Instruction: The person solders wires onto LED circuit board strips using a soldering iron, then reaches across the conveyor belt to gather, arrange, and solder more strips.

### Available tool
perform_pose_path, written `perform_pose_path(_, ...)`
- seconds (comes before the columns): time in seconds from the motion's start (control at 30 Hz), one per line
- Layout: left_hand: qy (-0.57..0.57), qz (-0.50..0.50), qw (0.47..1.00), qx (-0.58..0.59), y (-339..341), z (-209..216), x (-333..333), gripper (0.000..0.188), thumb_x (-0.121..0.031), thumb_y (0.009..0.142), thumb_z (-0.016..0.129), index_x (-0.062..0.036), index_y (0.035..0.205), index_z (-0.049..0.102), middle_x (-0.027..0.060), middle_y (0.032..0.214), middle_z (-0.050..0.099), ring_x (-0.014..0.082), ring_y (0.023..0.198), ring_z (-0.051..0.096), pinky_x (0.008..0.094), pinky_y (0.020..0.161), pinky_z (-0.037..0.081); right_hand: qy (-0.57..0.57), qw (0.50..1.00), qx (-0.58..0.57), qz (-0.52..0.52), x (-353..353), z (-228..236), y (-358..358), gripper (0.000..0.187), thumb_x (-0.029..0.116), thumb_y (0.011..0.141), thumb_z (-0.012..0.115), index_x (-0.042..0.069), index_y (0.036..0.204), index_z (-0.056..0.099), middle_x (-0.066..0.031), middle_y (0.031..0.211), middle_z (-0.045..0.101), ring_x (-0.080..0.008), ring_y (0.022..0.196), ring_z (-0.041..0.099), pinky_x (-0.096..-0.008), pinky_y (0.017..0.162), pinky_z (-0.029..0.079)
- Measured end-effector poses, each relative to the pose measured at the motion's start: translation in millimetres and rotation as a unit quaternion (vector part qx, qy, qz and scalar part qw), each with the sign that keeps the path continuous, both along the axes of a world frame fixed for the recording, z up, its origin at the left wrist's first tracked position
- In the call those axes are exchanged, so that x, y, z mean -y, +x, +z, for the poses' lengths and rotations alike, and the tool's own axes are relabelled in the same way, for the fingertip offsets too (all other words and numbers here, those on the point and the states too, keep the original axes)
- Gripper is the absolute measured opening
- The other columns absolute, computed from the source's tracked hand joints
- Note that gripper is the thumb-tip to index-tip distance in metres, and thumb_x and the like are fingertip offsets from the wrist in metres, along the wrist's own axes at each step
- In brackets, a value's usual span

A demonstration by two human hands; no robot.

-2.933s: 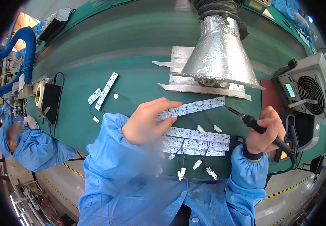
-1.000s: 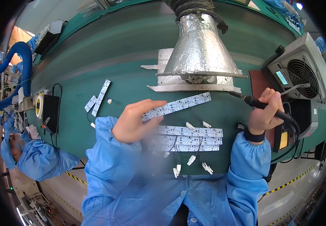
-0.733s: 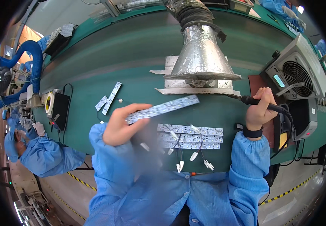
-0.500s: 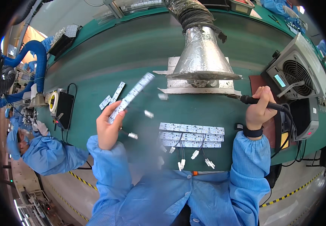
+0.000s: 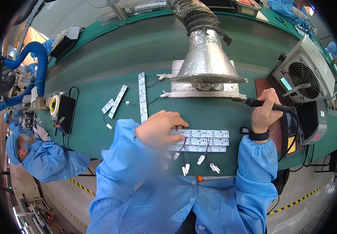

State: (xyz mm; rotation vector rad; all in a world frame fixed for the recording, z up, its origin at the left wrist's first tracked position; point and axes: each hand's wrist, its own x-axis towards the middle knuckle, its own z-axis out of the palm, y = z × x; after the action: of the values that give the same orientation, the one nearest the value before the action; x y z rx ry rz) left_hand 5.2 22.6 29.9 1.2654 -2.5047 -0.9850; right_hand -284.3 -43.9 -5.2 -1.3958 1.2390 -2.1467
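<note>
My left hand (image 5: pixel 161 126) reaches over the left end of a group of white circuit board strips (image 5: pixel 205 142). Its thumb and fingers are apart, at the end of the uppermost strip. Thin wires with white connectors (image 5: pixel 186 168) hang from these strips toward me. Closed round the black handle of a soldering iron (image 5: pixel 254 102) is my right hand (image 5: pixel 267 112); the iron's tip points left, beside the white strip-shaped support below the fume hood. A single long circuit board strip (image 5: pixel 142 95) lies upright left of the hood, its wires running right.
A foil-covered fume hood (image 5: pixel 209 58) stands at the back centre. On the right are a fan unit (image 5: pixel 305 76) and a soldering station (image 5: pixel 310 123). Two shorter strips (image 5: pixel 117 102) and a black box (image 5: pixel 66 113) lie left. A co-worker (image 5: pixel 47 152) sits at far left.
The left hand has let go of the long strip, which now lies left of the hood, and has moved right to the grouped strips. My right hand has barely shifted.
</note>
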Motion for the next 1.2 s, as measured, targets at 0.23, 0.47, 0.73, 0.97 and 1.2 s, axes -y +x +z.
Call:
perform_pose_path(0.23, 0.111, 0.042, 0.985, -0.121, 4, 2, 12, 0.023, -0.012, 0.076, 0.071, -0.0015, 0.097, 0.071, 0.0072, 0.085, 0.06, 0.0191, 0.08, 0.056, 0.0299, 0.07, 0.046, -0.018, 1.0, 0.007, -0.007, 2, 6, -6, 0.038, 0.01, 0.095, 0.047, 0.001, 0.058, 0.041, -0.0036, 0.056, 0.041, -0.0097, 0.054, 0.037, -0.0259, 0.052, 0.028)
perform_pose_path(0.47, 0.149, 0.209, 0.934, -0.249, -5, -19, 15, 0.032, -0.004, 0.083, 0.067, 0.003, 0.114, 0.061, 0.0083, 0.101, 0.062, 0.0145, 0.099, 0.057, 0.0295, 0.081, 0.047, -0.086, 0.995, 0.046, -0.012, -7, 26, -3, 0.039, 0.013, 0.094, 0.044, 0.004, 0.057, 0.034, -0.0043, 0.055, 0.035, -0.0116, 0.051, 0.03, -0.0285, 0.05, 0.023)
perform_pose_path(0.73, 0.034, 0.186, 0.953, -0.235, -7, -29, 8, 0.04, 0.001, 0.086, 0.059, 0.0044, 0.125, 0.053, 0.0169, 0.116, 0.061, 0.0247, 0.111, 0.058, 0.033, 0.095, 0.044, -0.133, 0.975, -0.118, 0.134, -42, 23, 42, 0.04, 0.021, 0.096, 0.045, 0.003, 0.061, 0.042, -0.0042, 0.049, 0.034, -0.0113, 0.042, 0.027, -0.0291, 0.043, 0.019)
perform_pose_path(0.97, -0.047, 0.169, 0.954, -0.242, -14, -34, 5, 0.039, 0.005, 0.082, 0.058, 0.0039, 0.121, 0.056, 0.0214, 0.112, 0.062, 0.037, 0.104, 0.061, 0.0382, 0.091, 0.048, -0.146, 0.951, -0.193, 0.193, -46, 15, 68, 0.038, 0.019, 0.096, 0.044, 0.003, 0.061, 0.046, -0.0038, 0.046, 0.039, -0.0146, 0.038, 0.035, -0.03, 0.038, 0.023)
perform_pose_path(1.2, -0.04, 0.178, 0.953, -0.242, -14, -33, 4, 0.038, 0.006, 0.082, 0.057, 0.0034, 0.12, 0.056, 0.0208, 0.11, 0.062, 0.0365, 0.103, 0.062, 0.0383, 0.089, 0.049, -0.133, 0.946, -0.211, 0.207, -46, 13, 75, 0.035, 0.016, 0.093, 0.045, 0.003, 0.061, 0.046, -0.0044, 0.047, 0.039, -0.0157, 0.038, 0.036, -0.0304, 0.038, 0.024)
